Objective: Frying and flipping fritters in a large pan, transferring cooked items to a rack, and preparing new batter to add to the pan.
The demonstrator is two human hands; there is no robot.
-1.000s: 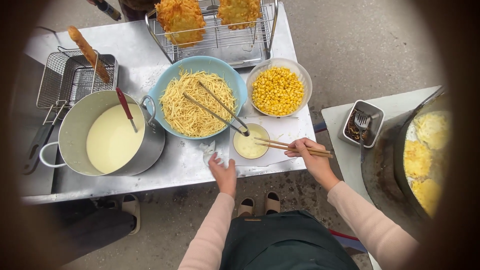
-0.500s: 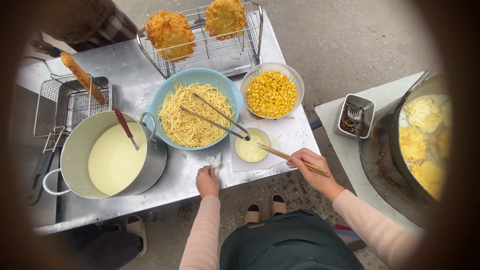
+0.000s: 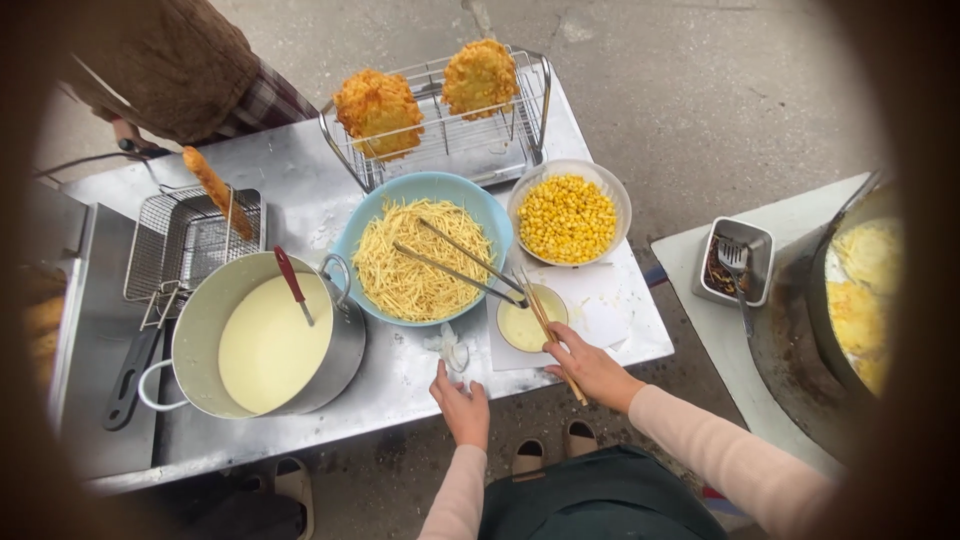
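Note:
My right hand (image 3: 592,372) grips a pair of wooden chopsticks (image 3: 538,318) whose tips reach over a small round dish of pale batter (image 3: 522,328). My left hand (image 3: 462,405) rests on the steel table's front edge, fingers apart, beside a crumpled white tissue (image 3: 452,350). Just beyond stands a blue bowl of shredded yellow strips (image 3: 418,262) with metal tongs (image 3: 462,262) lying in it. A clear bowl of corn kernels (image 3: 568,213) sits to its right.
A large pot of pale batter (image 3: 262,345) with a red-handled ladle stands at the left. Behind it are a wire fry basket (image 3: 180,245) and a wire rack holding two fried fritters (image 3: 430,95). Another person stands at the far left. A wok with frying patties (image 3: 860,290) is on the right.
My right hand has turned the chopsticks from lying flat to pointing away over the small batter dish. My left hand slid back to the table's front edge.

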